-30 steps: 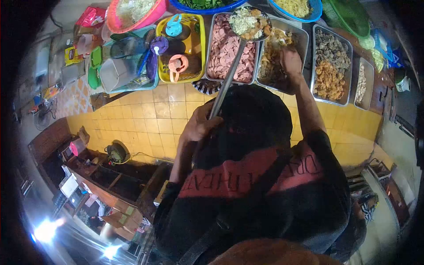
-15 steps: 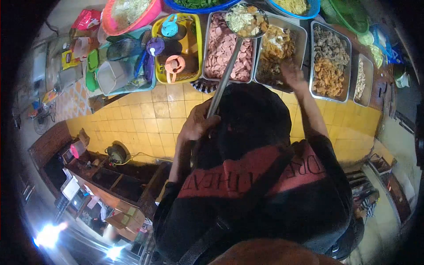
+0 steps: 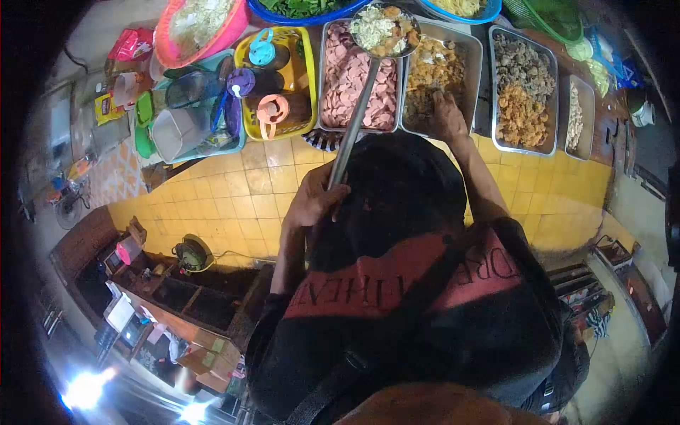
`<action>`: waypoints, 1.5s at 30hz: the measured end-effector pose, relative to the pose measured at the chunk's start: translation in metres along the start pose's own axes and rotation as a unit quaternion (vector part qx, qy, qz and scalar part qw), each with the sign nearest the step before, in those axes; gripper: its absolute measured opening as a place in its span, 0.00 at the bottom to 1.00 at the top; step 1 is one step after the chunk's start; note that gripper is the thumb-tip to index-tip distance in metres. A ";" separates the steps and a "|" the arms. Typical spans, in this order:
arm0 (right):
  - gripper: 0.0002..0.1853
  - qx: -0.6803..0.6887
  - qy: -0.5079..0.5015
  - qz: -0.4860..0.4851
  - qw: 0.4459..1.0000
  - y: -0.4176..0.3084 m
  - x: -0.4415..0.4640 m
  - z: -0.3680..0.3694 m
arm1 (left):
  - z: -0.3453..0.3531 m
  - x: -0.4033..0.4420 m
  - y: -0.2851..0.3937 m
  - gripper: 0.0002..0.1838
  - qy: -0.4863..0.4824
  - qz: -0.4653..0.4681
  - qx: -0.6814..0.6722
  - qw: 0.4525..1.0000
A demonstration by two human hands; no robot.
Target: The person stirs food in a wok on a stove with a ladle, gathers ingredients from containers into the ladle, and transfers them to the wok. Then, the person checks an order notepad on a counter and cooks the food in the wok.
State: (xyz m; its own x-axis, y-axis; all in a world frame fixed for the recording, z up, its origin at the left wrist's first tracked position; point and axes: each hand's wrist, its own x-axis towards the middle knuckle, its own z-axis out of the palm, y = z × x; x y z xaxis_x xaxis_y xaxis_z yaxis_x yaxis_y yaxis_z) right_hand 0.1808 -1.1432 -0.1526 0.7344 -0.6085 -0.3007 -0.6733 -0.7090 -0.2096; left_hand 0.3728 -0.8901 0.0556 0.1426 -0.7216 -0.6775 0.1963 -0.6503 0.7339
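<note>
My left hand (image 3: 315,198) is wrapped round the long metal handle of a ladle (image 3: 354,120). The ladle's round bowl, holding pale shredded and browned food, sits over the top edges of two metal trays. One is a tray of pink sliced pieces (image 3: 360,85). In the other tray, which holds brown and orange food (image 3: 433,64), my right hand (image 3: 448,117) reaches down at the near end. Its fingers point into the dark food, and whether they hold any is too small to tell.
To the right stand a tray of grey and orange pieces (image 3: 523,120) and a narrow tray (image 3: 579,120). A yellow basket (image 3: 278,133) with lidded bottles stands left. Behind are a pink basket (image 3: 159,35), a blue basket (image 3: 304,21) and a green basket (image 3: 567,32).
My right hand has shifted left and its fingers now reach into the near part of the tray. The ladle and trays appear slightly further left in view. My left hand keeps its grip.
</note>
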 end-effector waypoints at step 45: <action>0.21 -0.365 0.253 -0.030 0.896 0.016 0.001 0.087 | -0.002 0.001 -0.020 0.17 0.033 0.082 0.039 0.995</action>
State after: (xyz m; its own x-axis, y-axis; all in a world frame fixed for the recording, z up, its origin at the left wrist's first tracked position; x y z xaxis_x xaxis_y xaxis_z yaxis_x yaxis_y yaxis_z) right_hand 0.1634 -1.1238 -0.2372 0.8361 -0.5149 0.1892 -0.5321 -0.6775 0.5078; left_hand 0.3712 -0.8769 0.0401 0.2301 -0.8045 -0.5476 0.0890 -0.5429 0.8351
